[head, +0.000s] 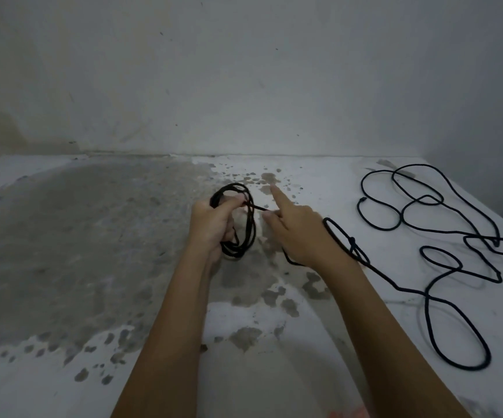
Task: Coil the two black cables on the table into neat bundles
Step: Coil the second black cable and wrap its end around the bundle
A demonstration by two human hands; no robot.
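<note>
Head view.
- Coiled cable (251, 233): black, several loops, held over the middle of the counter (63, 236). The left hand (211, 227) grips it, fingers curled round the loops.
- Right hand (295, 233): just right of the coiled cable. Index finger straight; thumb side pinches a strand running from the coiled cable.
- Loose cable (361, 188): black, sprawled in open loops on the counter, well right of the coiled cable.

The counter (93, 236) is a white-painted slab, worn to grey-brown across its left half and speckled with patches through the middle, running back to meet the wall. Over on the right side, black cable (426, 294) sprawls flat on it in open, crossing loops, from near the back edge down toward the front, one strand trailing off toward the centre.
</note>
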